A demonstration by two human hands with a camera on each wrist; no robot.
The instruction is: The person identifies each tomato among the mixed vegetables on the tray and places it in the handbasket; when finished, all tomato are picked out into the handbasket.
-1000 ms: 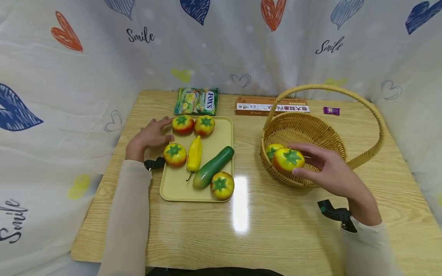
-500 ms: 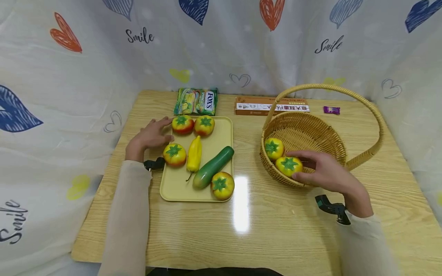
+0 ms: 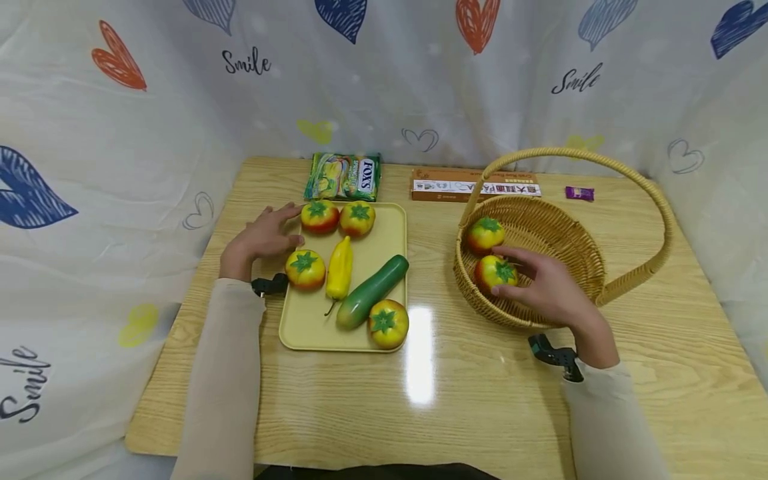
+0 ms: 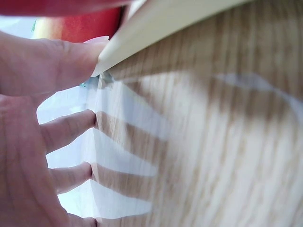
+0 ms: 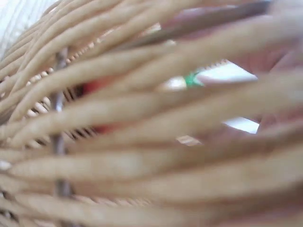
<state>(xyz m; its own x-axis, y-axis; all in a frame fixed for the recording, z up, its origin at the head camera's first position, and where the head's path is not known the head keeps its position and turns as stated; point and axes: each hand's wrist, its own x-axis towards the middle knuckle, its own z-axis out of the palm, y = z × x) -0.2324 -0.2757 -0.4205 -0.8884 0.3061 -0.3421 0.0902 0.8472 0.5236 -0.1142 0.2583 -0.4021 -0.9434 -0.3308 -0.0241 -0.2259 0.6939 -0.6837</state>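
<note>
In the head view, my right hand (image 3: 549, 287) reaches into the wicker basket (image 3: 576, 257), thumb and fingers around a red-yellow tomato-like fruit (image 3: 493, 275). A second such fruit (image 3: 485, 235) lies just behind it against the basket's left wall. My left hand (image 3: 264, 237) rests with spread fingers at the left side of the yellow tray (image 3: 309, 330). Up close in the left wrist view, the thumb (image 4: 52, 64) touches the tray's rim (image 4: 142, 35) and fingertips meet the wooden table. Basket weave (image 5: 142, 165) covers most of the right wrist view, hiding the grip.
On the tray lie several tomato-like fruits (image 3: 388, 325), a yellow pepper (image 3: 339, 270) and a green cucumber-like vegetable (image 3: 373, 292). Behind stand a green packet (image 3: 343, 177), a long brown box (image 3: 474, 185) and a small purple packet (image 3: 579, 193). The basket's tall handle (image 3: 657, 200) arches overhead.
My right hand has gone down into the basket and leftward with its fruit, which has turned. The other fruit in the basket has shifted toward the back. My left hand has stayed put.
</note>
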